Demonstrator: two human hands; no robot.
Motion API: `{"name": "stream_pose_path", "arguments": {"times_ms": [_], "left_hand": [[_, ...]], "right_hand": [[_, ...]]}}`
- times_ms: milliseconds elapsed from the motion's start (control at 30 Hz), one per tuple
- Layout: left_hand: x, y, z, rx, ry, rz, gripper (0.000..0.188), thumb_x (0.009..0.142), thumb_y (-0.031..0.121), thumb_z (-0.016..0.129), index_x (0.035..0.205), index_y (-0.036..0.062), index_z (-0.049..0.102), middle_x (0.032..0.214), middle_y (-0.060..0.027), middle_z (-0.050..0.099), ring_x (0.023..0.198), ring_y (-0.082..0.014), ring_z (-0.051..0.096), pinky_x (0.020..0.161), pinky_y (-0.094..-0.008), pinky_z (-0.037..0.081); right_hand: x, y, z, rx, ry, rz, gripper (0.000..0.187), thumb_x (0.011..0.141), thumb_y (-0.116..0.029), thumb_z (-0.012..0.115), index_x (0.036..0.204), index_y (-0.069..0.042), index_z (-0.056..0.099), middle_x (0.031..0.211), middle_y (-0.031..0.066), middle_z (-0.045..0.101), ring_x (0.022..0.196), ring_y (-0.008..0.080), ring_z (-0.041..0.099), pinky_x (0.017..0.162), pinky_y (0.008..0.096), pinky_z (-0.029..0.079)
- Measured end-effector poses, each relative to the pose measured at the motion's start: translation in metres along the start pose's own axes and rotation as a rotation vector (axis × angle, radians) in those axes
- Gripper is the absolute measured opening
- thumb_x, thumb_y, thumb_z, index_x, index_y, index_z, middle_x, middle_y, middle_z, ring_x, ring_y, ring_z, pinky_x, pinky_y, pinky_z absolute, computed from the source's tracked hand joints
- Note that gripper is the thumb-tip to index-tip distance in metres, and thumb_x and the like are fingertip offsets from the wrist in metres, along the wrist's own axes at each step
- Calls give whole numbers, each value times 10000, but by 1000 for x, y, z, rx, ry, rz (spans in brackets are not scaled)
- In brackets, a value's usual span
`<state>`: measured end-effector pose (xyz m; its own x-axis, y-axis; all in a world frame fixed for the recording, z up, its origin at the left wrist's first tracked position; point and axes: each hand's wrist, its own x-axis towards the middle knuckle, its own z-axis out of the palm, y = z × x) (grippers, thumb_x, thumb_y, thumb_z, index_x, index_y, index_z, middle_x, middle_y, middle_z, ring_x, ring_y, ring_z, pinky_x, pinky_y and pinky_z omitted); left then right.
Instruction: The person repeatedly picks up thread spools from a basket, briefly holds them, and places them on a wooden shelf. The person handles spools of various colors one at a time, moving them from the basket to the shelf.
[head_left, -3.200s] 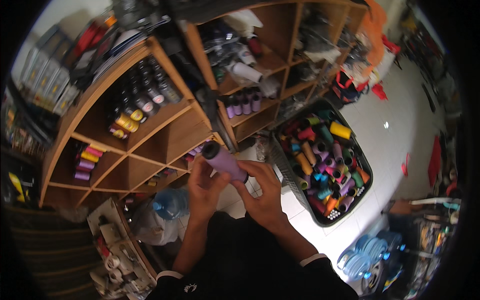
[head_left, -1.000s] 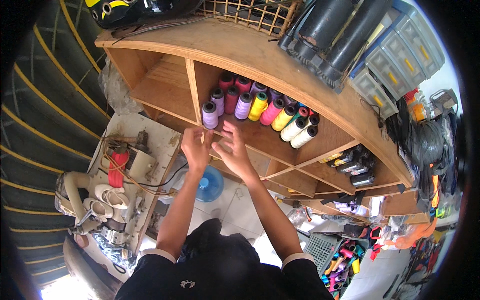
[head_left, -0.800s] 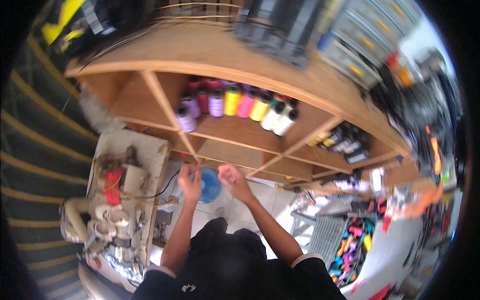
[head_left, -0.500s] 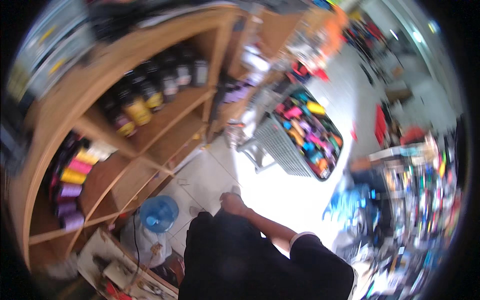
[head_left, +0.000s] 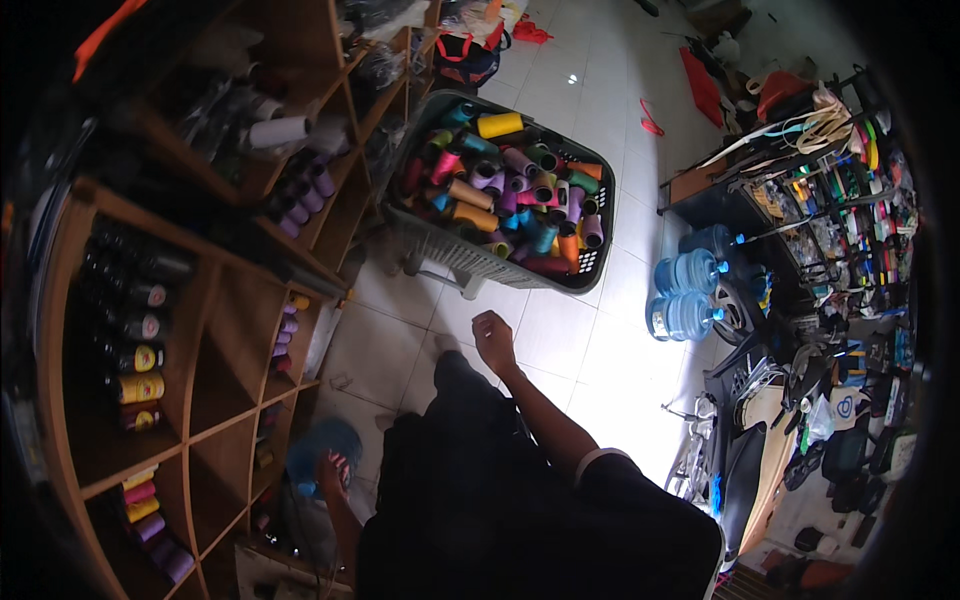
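Observation:
My right hand (head_left: 493,340) hangs above the tiled floor in front of my legs, fingers curled in and nothing visible in them. Just beyond it stands a grey slatted basket (head_left: 460,255) on a low stand, heaped with thread spools (head_left: 515,190) in many colours; the hand is apart from it. Lower left, my left hand (head_left: 333,472) is held with loosely bent fingers, and no held thing shows. It overlaps a blue water jug (head_left: 322,440) in the picture; whether they touch I cannot tell.
A wooden cubby shelf (head_left: 205,340) runs along the left, holding dark, yellow, pink and purple spools. Blue water jugs (head_left: 685,315) are stacked at the right. Near them are a black motorbike (head_left: 740,500) and a rack crowded with small goods (head_left: 830,220). Red straps lie on the floor.
My view has swung, so the basket appears further left and the jugs on the right come into clear sight. My left hand has come into view. My right hand stays ahead of my legs.

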<state>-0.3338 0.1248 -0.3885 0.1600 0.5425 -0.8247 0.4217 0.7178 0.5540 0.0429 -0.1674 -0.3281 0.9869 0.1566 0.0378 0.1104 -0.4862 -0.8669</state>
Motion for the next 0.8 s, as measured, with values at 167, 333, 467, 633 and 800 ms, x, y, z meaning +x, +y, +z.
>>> {"name": "stream_pose_path", "arguments": {"times_ms": [167, 333, 467, 633, 800], "left_hand": [[-12, 31, 89, 65, -164, 26, 372, 907, 359, 602, 1178, 115, 529, 1038, -63, 576, 932, -202, 581, 862, -390, 457], [-52, 24, 144, 249, -48, -87, 296, 912, 308, 588, 1136, 123, 535, 948, -48, 578, 862, -177, 581, 793, -381, 467], [-65, -5, 144, 249, 86, -226, 209, 942, 278, 531, 1080, 125, 566, 863, -15, 576, 781, -191, 594, 719, -395, 468], [-49, -75, 89, 239, -191, -111, 147, 940, 240, 546, 896, 122, 470, 733, -13, 523, 520, -135, 483, 407, -283, 352], [-86, -79, 121, 140, -14, -240, 148, 967, 255, 532, 926, 113, 546, 718, -22, 575, 410, -110, 402, 345, -286, 341]], "right_hand": [[79, 16, -24, 5, 222, 8, 101, 900, -117, 593, 917, -21, 619, 828, 111, 669, 710, 211, 652, 600, 309, 512], [156, 36, -34, -17, 211, 33, 251, 889, -201, 622, 1077, -43, 573, 919, 155, 663, 829, 288, 663, 714, 380, 513], [206, 17, -31, 96, 47, 345, 390, 856, -263, 661, 1164, -52, 548, 985, 173, 654, 928, 319, 647, 815, 402, 493], [250, 104, 31, -94, 102, 456, 462, 856, -343, 693, 1209, -85, 541, 966, 100, 632, 834, 268, 615, 741, 365, 491], [273, 130, 51, 243, -10, 637, 445, 850, -363, 714, 1168, -98, 551, 861, 35, 567, 714, 125, 534, 548, 290, 440]]}}
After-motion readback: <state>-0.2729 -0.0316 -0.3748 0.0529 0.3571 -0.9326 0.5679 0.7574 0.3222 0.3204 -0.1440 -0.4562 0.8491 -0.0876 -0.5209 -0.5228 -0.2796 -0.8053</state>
